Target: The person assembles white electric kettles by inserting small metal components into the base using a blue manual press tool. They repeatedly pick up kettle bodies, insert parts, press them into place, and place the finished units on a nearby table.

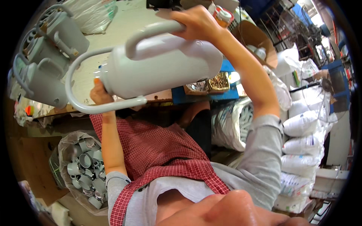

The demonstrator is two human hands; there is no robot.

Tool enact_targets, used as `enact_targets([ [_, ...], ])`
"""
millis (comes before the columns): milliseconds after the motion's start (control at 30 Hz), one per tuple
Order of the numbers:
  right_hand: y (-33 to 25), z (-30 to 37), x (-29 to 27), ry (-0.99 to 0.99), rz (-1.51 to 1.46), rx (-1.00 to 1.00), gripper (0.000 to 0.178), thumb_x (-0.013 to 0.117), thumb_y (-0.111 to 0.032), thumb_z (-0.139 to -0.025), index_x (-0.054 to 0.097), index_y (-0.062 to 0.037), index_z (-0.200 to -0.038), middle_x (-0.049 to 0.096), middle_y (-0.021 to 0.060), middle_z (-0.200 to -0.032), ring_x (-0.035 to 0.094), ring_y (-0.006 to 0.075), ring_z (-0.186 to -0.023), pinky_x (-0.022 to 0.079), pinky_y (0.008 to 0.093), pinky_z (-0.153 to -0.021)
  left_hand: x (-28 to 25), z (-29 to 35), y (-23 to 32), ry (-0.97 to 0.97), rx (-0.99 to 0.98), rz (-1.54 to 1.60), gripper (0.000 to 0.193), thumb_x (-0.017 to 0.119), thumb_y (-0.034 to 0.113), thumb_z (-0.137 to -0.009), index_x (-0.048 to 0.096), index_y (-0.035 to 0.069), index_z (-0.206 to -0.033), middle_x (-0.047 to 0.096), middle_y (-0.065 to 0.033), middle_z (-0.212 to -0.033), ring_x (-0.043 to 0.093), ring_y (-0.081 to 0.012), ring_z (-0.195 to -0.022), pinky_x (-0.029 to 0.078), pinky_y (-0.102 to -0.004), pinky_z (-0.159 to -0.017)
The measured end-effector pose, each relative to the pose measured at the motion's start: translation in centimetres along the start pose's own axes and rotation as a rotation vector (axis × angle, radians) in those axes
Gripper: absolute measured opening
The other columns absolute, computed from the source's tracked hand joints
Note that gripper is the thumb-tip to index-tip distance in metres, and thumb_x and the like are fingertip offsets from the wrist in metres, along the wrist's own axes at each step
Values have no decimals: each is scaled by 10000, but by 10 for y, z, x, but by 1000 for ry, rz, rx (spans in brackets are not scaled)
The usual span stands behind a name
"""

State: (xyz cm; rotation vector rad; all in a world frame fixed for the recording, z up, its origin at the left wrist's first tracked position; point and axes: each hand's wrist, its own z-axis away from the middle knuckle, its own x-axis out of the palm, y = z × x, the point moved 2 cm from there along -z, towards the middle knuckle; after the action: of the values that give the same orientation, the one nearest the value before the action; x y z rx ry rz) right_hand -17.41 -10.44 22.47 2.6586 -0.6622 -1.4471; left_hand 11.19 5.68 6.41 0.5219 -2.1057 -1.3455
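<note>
A light grey plastic watering can (pixel 162 67) is tilted on its side in front of me, above the table's near edge. It has a thick curved handle and a long bent tube that loops round its left end. My right hand (pixel 198 24) is closed at the far upper side of the can, by the handle's right end; the fingertips are partly hidden. At the can's left end my left hand (pixel 101 92) is closed against the neck, inside the tube's loop. Something small, clear and blue shows just above its fingers.
Several similar grey cans (pixel 45 79) stand at the table's left. A blue fixture (pixel 181 96) with a shiny gold block (pixel 218 82) sits behind the can. Below left is a bag of grey parts (pixel 86 169). A bag of grey tubes (pixel 245 124), stacked white sacks (pixel 301 147) and a fan (pixel 324 84) are at right.
</note>
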Motion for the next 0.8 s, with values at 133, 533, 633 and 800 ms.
enact_targets([
  [133,-14,-5,-11,-69,67,-7,444,670,-419,-897,586,-143,-1235,672,64,-976,632,189,-782,510,343,-694,-17,-6,7,58,-97,45,500,483,430,-992,648,-41,-958,663,-95,-908,620,-164,-798,519,-306,-705],
  [533,-55,286,45,-317,-328,1044,115,670,-134,-847,674,-67,-940,695,119,-916,648,307,-860,515,407,-729,-177,-3,47,255,59,-171,509,376,430,-1017,558,-23,-1161,624,-136,-1130,610,-225,-976,502,-391,-871],
  [633,-53,290,70,-304,-437,943,128,665,-109,-829,669,-48,-941,692,132,-914,633,330,-884,508,419,-748,-152,1,39,36,99,-57,514,353,427,-1022,538,-19,-1200,614,-144,-1172,604,-239,-1008,493,-410,-904],
  [800,-56,292,80,-286,-203,806,177,657,-150,-838,655,-82,-1001,659,129,-936,622,322,-930,503,412,-780,-160,0,5,301,-104,-23,460,335,395,-1042,552,20,-1198,630,-90,-1112,604,-200,-961,497,-365,-875],
])
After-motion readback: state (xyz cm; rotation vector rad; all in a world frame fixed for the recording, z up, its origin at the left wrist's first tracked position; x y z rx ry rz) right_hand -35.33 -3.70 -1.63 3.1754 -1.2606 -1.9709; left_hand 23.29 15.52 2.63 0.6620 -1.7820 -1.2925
